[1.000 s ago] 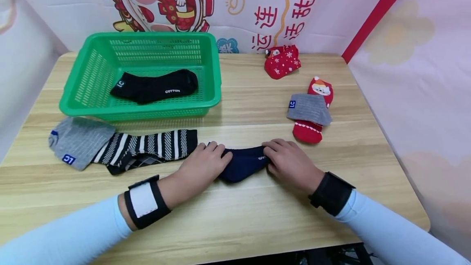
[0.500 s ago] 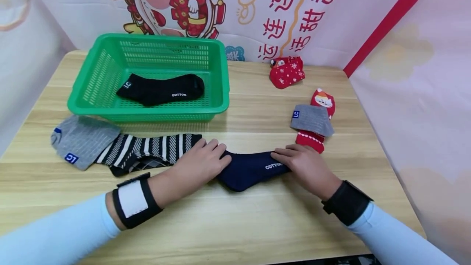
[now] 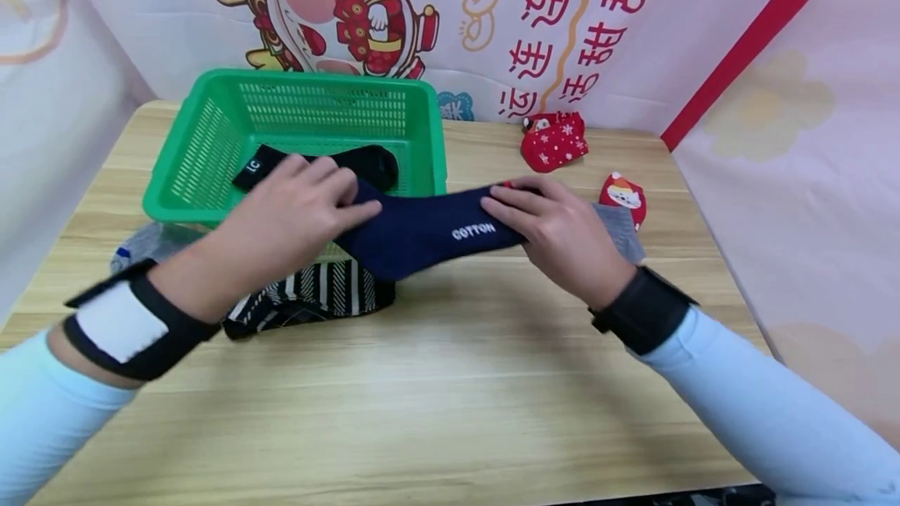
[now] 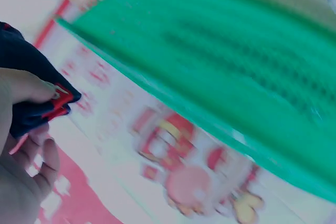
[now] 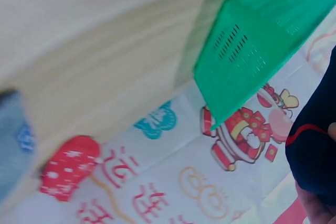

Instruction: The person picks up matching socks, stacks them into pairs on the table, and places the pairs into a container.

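Stretched between both hands in the head view is a navy sock (image 3: 429,233) marked COTTON, held in the air above the table in front of the green basket (image 3: 443,139). My left hand (image 3: 288,217) pinches one end, where the left wrist view shows a red patch by the thumb. At the other end my right hand (image 3: 555,225) grips the sock between thumb and fingers. A black sock (image 3: 376,165) lies in the basket, partly covered by my left hand. Under my left forearm are a striped black-and-white sock (image 3: 330,287) and a grey sock (image 3: 151,242), both partly hidden.
Toward the back right of the wooden table (image 3: 450,404) lies a red snowflake sock (image 3: 555,143). Another red sock (image 3: 622,197) with a cat face lies nearer, beside a grey sock (image 3: 619,229) half hidden by my right hand. A printed cloth (image 3: 478,22) hangs behind.
Both hands have lifted the navy sock off the table and carried it left and away from me, toward the basket. My left hand now overlaps the basket's front rim in view.
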